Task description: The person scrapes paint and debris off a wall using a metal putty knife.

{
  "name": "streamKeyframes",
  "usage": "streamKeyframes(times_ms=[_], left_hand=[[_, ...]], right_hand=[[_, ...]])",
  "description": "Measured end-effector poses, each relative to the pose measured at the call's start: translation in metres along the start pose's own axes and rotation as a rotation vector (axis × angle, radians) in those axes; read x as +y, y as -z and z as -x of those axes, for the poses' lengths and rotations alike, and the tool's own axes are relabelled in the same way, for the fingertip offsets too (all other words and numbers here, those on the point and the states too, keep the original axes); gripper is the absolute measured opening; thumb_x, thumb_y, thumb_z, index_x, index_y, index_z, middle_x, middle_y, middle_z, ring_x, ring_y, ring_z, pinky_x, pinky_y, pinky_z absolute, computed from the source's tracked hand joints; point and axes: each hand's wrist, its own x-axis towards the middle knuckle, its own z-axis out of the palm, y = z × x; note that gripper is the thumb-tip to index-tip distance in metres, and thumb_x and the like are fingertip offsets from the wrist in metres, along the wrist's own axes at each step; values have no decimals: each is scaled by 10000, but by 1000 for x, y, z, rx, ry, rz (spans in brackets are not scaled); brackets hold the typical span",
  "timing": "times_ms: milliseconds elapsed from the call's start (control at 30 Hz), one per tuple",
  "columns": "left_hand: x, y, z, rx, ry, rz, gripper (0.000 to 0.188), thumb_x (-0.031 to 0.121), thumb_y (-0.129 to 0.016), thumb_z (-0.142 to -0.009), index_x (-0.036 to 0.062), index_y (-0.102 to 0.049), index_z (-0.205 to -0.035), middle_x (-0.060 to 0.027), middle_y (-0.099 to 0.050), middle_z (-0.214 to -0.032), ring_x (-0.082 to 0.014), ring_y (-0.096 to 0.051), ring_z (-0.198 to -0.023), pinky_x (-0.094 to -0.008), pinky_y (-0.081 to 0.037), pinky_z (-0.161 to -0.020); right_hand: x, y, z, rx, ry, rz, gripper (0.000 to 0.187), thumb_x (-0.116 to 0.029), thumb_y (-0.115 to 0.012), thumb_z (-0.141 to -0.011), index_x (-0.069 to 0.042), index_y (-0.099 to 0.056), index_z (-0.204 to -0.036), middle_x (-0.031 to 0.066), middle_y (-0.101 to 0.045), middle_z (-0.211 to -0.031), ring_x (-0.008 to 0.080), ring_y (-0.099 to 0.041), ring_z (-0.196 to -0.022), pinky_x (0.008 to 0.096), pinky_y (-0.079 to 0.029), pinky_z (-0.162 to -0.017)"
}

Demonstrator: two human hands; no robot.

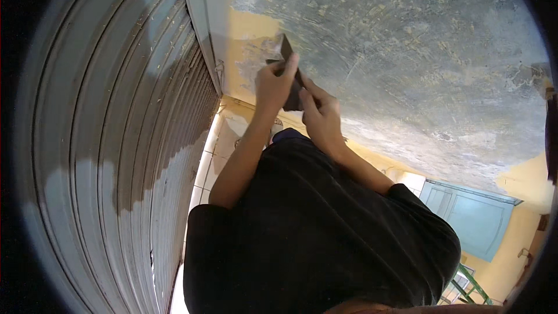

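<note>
Leftmost in my remote view: ribbed metal shutter (87,128). Next, left hand (273,88), thumb and fingers pinching upper part of dark bent sheet (292,99). Sheet lies between both hands, long axis near upright as I see it, top leaning slightly left; left hand nearer its upper corner. To right and lower, right hand (323,118), pinching sheet's right edge. Beyond, extending rightward: scraped grey wall (378,52); contact with sheet, I cannot tell.

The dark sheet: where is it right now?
In the head view's upper middle, the dark sheet is held by the left hand and right hand, near the patchy grey wall.
</note>
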Motion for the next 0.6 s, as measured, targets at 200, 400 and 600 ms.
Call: streamKeyframes(times_ms=[200,400,600], left_hand=[[9,2,-1,-18,42,-8,632,543,-714,-892,-78,-763,-1001,-206,-760,-878,-275,-728,-855,-374,-540,-819],[-11,-18,12,-32,34,-80,618,548,-712,-895,-61,-772,-981,-190,-763,-861,-267,-731,-849,-371,-546,-799],[-10,-8,6,-58,63,-21,639,553,-717,-888,-75,-766,-992,-209,-760,-887,-280,-730,-852,-377,-543,-803]], right_hand=[[13,-7,-5,34,9,16,381,-87,-565,-988,66,-612,-1334,305,-719,-1040,270,-728,-923,340,-540,-847],[17,15,10,3,-120,54,389,-93,-555,-991,42,-609,-1352,292,-725,-956,238,-706,-798,354,-546,-772],[21,-9,7,54,64,116,412,-113,-536,-1030,4,-577,-1422,-27,-530,-700,49,-446,-575,257,-378,-516]])
